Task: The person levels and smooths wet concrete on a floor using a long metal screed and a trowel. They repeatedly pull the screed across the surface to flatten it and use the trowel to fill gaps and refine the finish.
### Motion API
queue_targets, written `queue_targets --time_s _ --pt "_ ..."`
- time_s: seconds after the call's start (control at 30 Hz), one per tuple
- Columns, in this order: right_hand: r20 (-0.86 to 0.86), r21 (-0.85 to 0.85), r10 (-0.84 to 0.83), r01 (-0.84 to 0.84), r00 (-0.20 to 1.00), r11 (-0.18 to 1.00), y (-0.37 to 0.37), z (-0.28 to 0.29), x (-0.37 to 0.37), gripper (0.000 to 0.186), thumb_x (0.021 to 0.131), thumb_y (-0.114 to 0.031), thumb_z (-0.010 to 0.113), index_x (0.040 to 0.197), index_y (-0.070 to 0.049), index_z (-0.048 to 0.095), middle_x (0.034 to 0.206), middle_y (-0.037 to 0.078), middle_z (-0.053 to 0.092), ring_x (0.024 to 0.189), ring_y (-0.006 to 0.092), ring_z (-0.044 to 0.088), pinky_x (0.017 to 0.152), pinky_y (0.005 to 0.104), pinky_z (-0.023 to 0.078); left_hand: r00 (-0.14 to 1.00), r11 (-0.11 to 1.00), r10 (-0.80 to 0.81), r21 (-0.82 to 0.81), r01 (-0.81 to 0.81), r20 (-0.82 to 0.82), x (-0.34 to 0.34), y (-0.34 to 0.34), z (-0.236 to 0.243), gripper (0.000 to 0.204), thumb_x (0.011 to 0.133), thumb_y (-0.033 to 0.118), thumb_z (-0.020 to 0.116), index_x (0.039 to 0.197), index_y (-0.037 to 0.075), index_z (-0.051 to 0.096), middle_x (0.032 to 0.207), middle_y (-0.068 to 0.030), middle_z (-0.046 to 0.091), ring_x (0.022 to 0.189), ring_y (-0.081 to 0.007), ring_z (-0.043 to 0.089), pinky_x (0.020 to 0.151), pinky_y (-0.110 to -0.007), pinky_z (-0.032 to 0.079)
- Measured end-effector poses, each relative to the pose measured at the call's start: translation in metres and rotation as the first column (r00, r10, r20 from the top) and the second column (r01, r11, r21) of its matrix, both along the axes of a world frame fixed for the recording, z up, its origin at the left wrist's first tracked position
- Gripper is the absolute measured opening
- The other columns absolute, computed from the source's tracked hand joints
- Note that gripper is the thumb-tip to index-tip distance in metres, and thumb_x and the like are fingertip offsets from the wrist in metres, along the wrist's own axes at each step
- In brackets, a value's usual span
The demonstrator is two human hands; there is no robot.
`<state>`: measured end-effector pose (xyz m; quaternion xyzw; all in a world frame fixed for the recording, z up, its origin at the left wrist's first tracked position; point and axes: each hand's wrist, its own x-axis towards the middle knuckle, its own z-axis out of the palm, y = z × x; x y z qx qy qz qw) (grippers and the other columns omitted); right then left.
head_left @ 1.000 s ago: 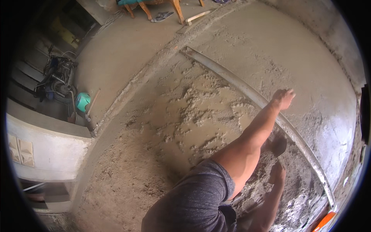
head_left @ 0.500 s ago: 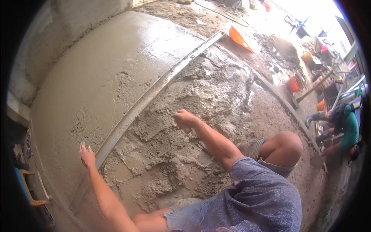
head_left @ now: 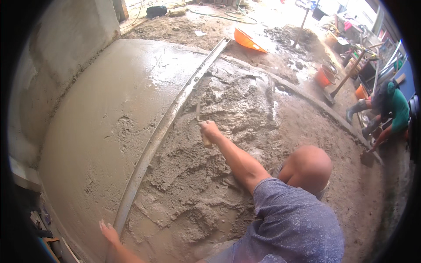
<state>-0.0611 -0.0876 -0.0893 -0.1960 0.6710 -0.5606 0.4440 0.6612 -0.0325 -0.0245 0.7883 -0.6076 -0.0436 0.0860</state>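
Note:
My right hand (head_left: 210, 132) is closed around the wooden handle of a small trowel (head_left: 199, 110). Its blade points away from me over rough, lumpy wet mortar (head_left: 188, 175). A long metal straightedge (head_left: 164, 122) lies across the mortar, along the border between this rough patch and the smoothed grey surface (head_left: 96, 122) on its left. Close against the near end of the straightedge, my left hand (head_left: 109, 232) has its fingers stretched out over the smooth side. Whether it touches the bar, I cannot tell.
Beyond the bar's far end lies an orange scoop-shaped container (head_left: 249, 40). A concrete wall (head_left: 72, 52) borders the left. At right are an orange bucket (head_left: 324, 76), a long-handled tool (head_left: 348, 79) and a crouching co-worker in green (head_left: 398, 109). A low edging (head_left: 322, 109) runs along the mortar.
The whole view has shifted, with the near part of the bar and my left hand lower in it. My right hand has moved farther forward over the mortar, and the trowel blade now shows.

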Motion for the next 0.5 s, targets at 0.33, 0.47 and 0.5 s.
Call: queue_targets --time_s 0.33,0.47,0.5 --pt "-0.324 0.337 -0.257 0.365 0.91 0.868 -0.059 -0.066 -0.083 0.04 0.082 -0.026 0.063 0.093 0.013 0.068 0.089 0.024 0.071 0.085 0.0368 0.071 0.072 0.0477 0.055 0.968 0.981 -0.149 -0.094 0.17 0.201 0.006 0.05 0.048 0.04 0.094 0.018 0.06 0.125 -0.005 0.061 0.128 -0.0268 0.06 0.123 -0.0412 0.054 0.108 -0.046 0.042" --pt "-0.306 0.185 -0.571 0.636 0.762 0.749 -0.084 -0.044 -0.062 0.028 0.085 -0.021 0.068 0.087 0.006 0.065 0.078 0.015 0.069 0.065 0.029 0.066 0.061 0.0415 0.052 0.963 0.976 -0.147 -0.125 0.178 0.226 0.004 0.055 0.072 0.04 0.094 0.019 0.06 0.126 -0.006 0.06 0.128 -0.0267 0.06 0.122 -0.0409 0.054 0.108 -0.046 0.041" --pt "-0.127 0.072 -0.456 0.467 0.881 0.882 -0.094 -0.051 -0.076 0.026 0.085 -0.019 0.067 0.089 0.007 0.064 0.077 0.013 0.067 0.063 0.0269 0.062 0.06 0.0417 0.051 0.964 0.975 -0.171 -0.103 0.195 0.205 -0.004 0.056 0.067 0.041 0.094 0.019 0.06 0.126 -0.006 0.06 0.128 -0.0269 0.06 0.122 -0.0409 0.054 0.109 -0.046 0.041"
